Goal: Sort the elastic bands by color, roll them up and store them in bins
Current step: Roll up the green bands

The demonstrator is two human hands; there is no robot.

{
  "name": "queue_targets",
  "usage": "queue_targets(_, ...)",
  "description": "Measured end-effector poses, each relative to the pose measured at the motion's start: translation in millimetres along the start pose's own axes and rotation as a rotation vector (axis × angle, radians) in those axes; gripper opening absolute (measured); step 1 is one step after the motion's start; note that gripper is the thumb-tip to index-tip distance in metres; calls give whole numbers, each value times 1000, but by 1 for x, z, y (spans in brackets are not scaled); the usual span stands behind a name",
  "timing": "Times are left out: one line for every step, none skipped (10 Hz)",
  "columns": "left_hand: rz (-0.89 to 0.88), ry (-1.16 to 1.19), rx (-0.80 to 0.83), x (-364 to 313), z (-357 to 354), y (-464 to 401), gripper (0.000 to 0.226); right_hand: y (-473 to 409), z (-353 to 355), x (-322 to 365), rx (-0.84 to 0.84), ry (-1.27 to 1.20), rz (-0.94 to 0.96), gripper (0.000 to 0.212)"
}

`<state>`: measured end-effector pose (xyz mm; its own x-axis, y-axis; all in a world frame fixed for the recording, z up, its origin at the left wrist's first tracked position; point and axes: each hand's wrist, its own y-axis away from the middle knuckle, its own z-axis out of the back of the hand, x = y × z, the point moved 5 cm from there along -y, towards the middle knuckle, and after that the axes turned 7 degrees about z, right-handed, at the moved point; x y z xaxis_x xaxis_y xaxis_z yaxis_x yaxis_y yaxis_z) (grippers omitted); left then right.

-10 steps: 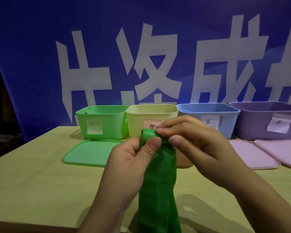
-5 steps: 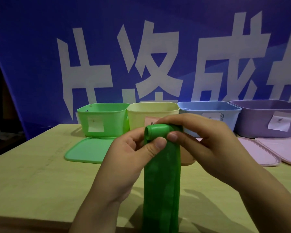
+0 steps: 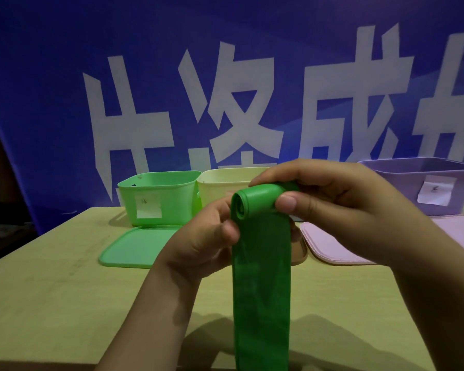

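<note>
Tension matters here: your left hand and right hand both pinch the half-rolled flat green elastic band, held above the wooden table. Keep edges aligned, roll tightly, then drop it into the open green plastic bin.

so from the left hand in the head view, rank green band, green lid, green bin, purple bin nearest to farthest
From the left hand:
1. Green band, gripped in it.
2. Green lid, flat just to its left.
3. Green bin, behind the lid.
4. Purple bin, far right.
</note>
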<state>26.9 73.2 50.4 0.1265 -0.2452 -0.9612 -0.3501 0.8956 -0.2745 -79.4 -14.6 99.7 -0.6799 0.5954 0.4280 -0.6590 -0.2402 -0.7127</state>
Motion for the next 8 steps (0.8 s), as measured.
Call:
queue_targets(-72, 104, 174, 1, -4, -3, 74, 1, 1, -1, -19, -5, 12, 26)
queue_targets(-71, 176, 174, 5, -2, -5, 68, 2, 0, -2, -59, 18, 27, 26)
queue_targets(-63, 208, 125, 7, 0, -3, 66, 3, 0, -5, -113, 60, 34, 26)
queue_targets(-53, 222, 49, 9, 3, -1, 56, 3, 1, -8, -163, 109, 49, 27)
queue_targets(-68, 204, -44, 6, 4, 3, 49, 4, 1, -11, -189, 106, 67, 27)
queue_targets(-48, 172, -81, 3, 2, 5, 48, 5, 1, -13, -193, 88, 74, 29)
queue_targets(-24, 118, -74, 0, -1, 5, 49, 4, 1, -11, -157, 78, 74, 31)
queue_targets(-13, 100, -93, -4, -6, 7, 37, 4, 3, -10, -141, 87, 81, 31)
